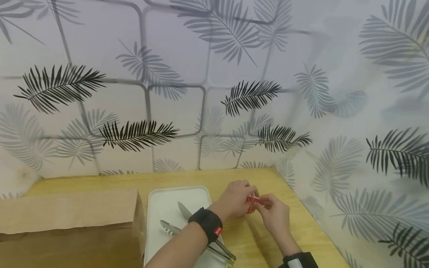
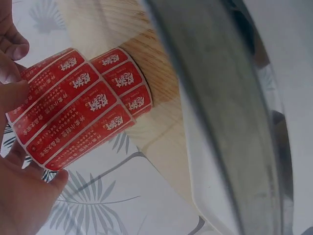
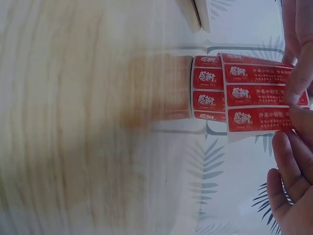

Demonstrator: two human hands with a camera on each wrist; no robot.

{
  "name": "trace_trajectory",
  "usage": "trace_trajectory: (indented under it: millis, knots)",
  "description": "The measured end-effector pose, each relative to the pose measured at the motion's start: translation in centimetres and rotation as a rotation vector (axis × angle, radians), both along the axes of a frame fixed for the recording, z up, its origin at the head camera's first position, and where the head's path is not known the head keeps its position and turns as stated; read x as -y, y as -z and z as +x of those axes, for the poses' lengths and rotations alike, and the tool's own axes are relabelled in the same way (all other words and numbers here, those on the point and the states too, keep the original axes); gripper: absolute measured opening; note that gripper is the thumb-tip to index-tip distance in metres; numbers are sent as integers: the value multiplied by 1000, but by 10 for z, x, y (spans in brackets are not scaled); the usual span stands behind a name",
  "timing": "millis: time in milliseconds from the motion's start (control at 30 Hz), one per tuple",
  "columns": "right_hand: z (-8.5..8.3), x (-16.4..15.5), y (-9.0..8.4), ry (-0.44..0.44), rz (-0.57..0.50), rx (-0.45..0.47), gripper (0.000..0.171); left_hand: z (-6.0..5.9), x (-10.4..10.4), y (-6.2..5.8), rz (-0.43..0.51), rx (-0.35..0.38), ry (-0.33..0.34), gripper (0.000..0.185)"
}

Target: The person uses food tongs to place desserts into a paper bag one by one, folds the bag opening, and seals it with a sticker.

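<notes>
A roll of red labels [image 1: 250,204] with white printing stands on the table, between my two hands. My left hand [image 1: 236,197] is at its far left side, with the fingers curled round it. My right hand [image 1: 275,214] pinches the loose strip of the label roll [image 2: 73,107] between thumb and fingers. In the right wrist view, the strip of the label roll [image 3: 257,98] stands out over the rest of the roll. Part of the roll is hidden behind the fingers.
A white tray [image 1: 161,204] lies left of the hands, with metal tongs [image 1: 184,211] on it, partly under my left forearm. A brown paper bag [image 1: 67,214] is at the left on the wooden table [image 1: 278,182]. A leaf-patterned sheet [image 1: 174,111] rises behind.
</notes>
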State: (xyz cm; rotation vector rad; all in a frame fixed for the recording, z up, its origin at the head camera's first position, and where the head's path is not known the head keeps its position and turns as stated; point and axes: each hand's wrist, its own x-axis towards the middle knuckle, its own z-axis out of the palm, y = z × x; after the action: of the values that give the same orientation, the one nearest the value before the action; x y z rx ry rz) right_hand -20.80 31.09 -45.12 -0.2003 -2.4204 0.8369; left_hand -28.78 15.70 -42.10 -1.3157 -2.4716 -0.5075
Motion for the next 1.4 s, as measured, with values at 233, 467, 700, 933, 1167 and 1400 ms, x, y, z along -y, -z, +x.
trace_trajectory:
  millis: [233,467,700,933,1167,1400]
  knots:
    - [1,-2,0,-16,27,-3,13,-6,-3,0,62,-103,66,6]
    - [2,0,-2,-2,46,-11,15,-1,-5,1,-101,-66,-58,13]
    - [3,2,-6,-11,54,-17,12,-3,-1,3,-162,-67,-56,22]
    - [6,1,-10,-42,-22,-9,9,-8,5,2,-172,-48,5,16]
    - [13,-2,-13,-55,-21,-34,7,-5,9,1,-154,-73,9,17]
    - [16,-5,-13,-36,6,-31,6,0,5,-5,-86,-70,39,18]
